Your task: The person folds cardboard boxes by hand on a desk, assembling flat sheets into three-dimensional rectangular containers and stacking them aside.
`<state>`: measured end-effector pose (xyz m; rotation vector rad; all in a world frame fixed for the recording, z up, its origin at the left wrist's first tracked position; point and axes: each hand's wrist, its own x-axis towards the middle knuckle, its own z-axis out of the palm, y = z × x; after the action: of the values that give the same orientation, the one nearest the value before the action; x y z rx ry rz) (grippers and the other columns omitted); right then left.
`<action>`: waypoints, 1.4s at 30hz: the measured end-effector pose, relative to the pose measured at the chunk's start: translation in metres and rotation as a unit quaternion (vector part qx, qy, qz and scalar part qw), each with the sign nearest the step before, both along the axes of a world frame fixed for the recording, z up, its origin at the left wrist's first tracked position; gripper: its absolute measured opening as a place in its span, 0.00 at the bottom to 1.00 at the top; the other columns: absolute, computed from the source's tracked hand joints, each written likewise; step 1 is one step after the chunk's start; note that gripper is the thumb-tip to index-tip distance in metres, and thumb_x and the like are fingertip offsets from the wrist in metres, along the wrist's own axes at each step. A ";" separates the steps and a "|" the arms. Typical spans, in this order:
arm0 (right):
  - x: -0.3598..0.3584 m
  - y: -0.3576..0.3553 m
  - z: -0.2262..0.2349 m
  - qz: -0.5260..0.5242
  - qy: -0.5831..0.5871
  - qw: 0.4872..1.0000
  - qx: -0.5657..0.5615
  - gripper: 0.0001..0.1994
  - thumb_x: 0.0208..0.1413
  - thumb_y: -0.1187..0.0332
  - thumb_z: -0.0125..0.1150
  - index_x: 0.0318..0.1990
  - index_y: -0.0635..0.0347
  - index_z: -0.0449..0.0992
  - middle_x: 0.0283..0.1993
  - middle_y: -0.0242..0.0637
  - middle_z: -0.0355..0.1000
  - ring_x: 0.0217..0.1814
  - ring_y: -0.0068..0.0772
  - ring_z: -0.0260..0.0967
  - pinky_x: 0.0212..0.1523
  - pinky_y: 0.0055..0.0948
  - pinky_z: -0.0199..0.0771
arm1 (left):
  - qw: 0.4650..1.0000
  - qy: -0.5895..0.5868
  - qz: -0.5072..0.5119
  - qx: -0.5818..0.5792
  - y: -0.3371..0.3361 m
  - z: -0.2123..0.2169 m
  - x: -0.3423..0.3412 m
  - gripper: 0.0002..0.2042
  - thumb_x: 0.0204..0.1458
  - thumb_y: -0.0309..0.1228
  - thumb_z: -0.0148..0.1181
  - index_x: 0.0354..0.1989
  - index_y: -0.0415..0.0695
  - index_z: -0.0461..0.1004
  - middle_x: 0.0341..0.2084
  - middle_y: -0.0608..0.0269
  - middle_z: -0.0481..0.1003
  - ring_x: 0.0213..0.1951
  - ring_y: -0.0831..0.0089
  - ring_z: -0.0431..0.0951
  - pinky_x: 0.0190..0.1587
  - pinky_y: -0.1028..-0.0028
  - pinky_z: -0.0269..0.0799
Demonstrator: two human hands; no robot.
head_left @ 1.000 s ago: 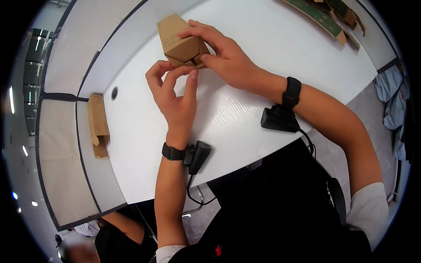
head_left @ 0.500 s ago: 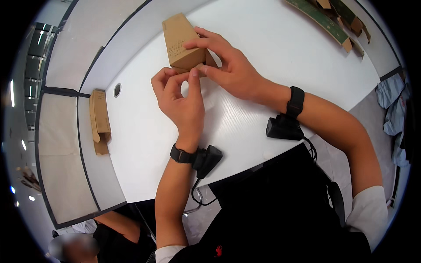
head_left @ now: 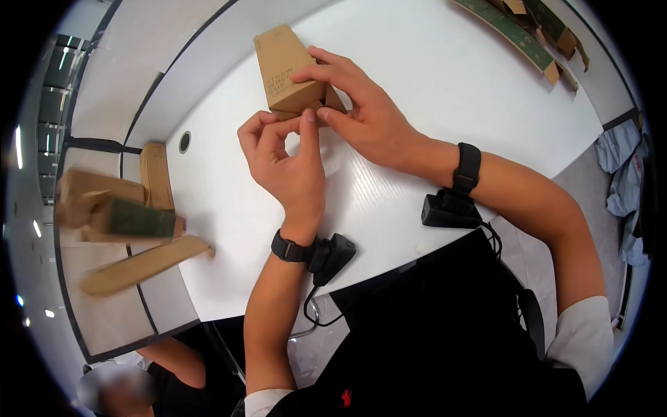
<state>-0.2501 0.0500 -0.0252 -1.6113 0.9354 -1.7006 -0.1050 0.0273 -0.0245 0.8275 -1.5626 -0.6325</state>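
Note:
A brown cardboard box with dark print lies near the far left side of the white table, its end flaps toward me. My right hand grips its right side, fingers on the top face and thumb at the open end. There my left hand pinches the edge of a flap between thumb and index finger. A small fold of that flap shows between the two thumbs. Both wrists wear black straps with small black devices.
Blurred cardboard pieces, a brown-and-green box and a long brown strip, hang in mid-air over the left partition. Another carton stands by it. Flattened cardboard lies far right. A person sits lower left.
Several cardboard pieces have come over the left partition in mid-air. The person beyond it has shifted an arm slightly. My hands and the box have barely moved.

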 end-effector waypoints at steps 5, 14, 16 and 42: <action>0.002 -0.002 0.000 0.011 0.006 1.000 0.004 0.26 0.60 0.84 0.51 0.65 0.51 0.68 0.76 0.39 0.51 0.84 0.41 0.39 0.72 0.39 0.69 | 1.000 0.019 -0.012 -0.020 0.000 0.003 0.000 0.18 0.52 0.20 0.70 0.44 0.42 0.65 0.45 0.62 0.65 0.49 0.73 0.69 0.48 0.72 0.75; 0.001 0.000 0.000 -0.015 0.030 0.999 -0.007 0.26 0.60 0.84 0.50 0.64 0.51 0.71 0.77 0.42 0.50 0.82 0.45 0.45 0.68 0.36 0.75 | 0.998 0.032 -0.040 0.021 0.003 0.009 -0.003 0.26 0.54 0.19 0.67 0.60 0.40 0.64 0.43 0.63 0.65 0.47 0.75 0.69 0.49 0.73 0.74; 0.001 0.001 0.001 -0.018 0.030 0.999 -0.005 0.26 0.60 0.84 0.50 0.64 0.50 0.71 0.77 0.43 0.50 0.81 0.46 0.48 0.67 0.36 0.76 | 0.998 0.018 -0.047 0.028 0.000 0.006 -0.001 0.28 0.54 0.19 0.66 0.63 0.41 0.65 0.43 0.63 0.65 0.46 0.76 0.69 0.49 0.73 0.75; 0.004 0.000 0.000 -0.047 0.071 0.996 -0.018 0.28 0.51 0.86 0.46 0.60 0.53 0.72 0.71 0.56 0.55 0.73 0.60 0.59 0.64 0.44 0.75 | 0.997 0.003 -0.046 0.061 -0.001 0.004 -0.001 0.26 0.55 0.15 0.63 0.61 0.42 0.63 0.49 0.59 0.69 0.50 0.73 0.73 0.51 0.73 0.73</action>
<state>-0.2465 0.0504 -0.0255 -1.7552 1.0695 -1.6930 -0.1057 0.0260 -0.0204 0.8478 -1.5751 -0.8031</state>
